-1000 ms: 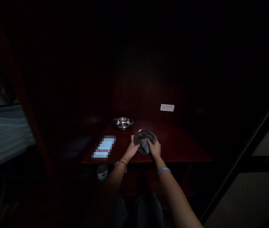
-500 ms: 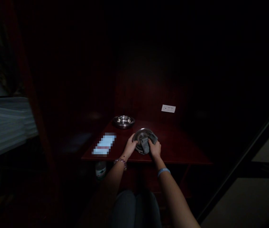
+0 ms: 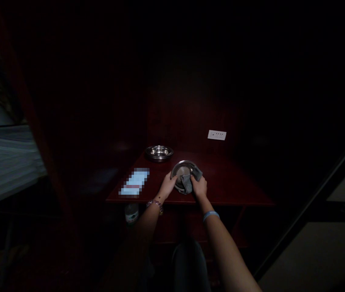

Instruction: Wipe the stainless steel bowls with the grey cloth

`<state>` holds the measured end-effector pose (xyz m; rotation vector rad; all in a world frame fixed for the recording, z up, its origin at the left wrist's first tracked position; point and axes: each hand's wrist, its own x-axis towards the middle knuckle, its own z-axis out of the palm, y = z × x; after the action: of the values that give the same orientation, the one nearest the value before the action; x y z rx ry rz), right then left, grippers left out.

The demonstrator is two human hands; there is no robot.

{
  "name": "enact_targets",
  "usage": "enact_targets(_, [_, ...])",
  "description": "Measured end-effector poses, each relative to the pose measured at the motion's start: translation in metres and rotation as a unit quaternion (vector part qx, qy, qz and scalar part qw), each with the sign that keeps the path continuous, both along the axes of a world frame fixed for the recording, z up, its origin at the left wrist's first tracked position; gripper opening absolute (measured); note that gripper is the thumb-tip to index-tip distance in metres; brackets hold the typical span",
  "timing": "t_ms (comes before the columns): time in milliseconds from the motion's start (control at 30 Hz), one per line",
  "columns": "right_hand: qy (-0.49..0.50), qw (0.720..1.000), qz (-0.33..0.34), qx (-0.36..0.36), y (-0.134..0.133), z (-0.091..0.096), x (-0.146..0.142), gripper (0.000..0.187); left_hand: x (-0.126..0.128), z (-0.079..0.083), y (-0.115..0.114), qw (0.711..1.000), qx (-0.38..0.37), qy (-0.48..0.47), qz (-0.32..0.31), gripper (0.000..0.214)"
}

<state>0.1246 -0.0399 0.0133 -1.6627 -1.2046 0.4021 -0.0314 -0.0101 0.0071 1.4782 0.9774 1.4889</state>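
Gripping steel plate (image 3: pixel 181 172) and grey cloth (image 3: pixel 187 183), fingers (image 3: pixel 196 180) curled round; steel bowl (image 3: pixel 159 152) beyond.

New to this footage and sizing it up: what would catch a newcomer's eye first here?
The left hand and right hand stand out in the lit centre, holding a steel dish with a grey cloth on a dark red wooden table. A second steel bowl gleams behind them, and a white wall plate shines above on the dark back wall.

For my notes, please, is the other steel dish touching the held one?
No, the far steel dish stands apart from the held dish.
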Motion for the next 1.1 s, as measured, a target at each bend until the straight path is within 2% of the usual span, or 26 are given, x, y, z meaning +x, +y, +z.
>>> enact_targets(233, [-0.042,0.998,0.023,-0.033,-0.006,0.005,-0.001,0.045,-0.002,-0.003,0.002,1.0,0.019,0.017,0.002,0.037])
enact_targets(467, [-0.069,0.995,0.033,-0.062,-0.007,0.006,-0.001,0.054,-0.001,-0.002,-0.003,0.995,0.057,0.065,-0.041,0.056])
enact_targets(633, [-0.075,0.995,0.029,-0.059,-0.008,0.006,-0.002,0.053,-0.003,-0.008,0.004,0.995,0.064,0.07,-0.018,0.052])
enact_targets(800, [-0.069,0.996,0.022,-0.06,-0.008,0.006,-0.003,0.05,-0.003,-0.014,0.011,0.998,0.043,0.033,-0.023,0.05])
enact_targets(1100, [-0.062,0.997,-0.007,-0.046,-0.005,0.005,-0.003,0.041,0.0,-0.004,0.007,1.0,-0.02,-0.012,-0.018,0.041])
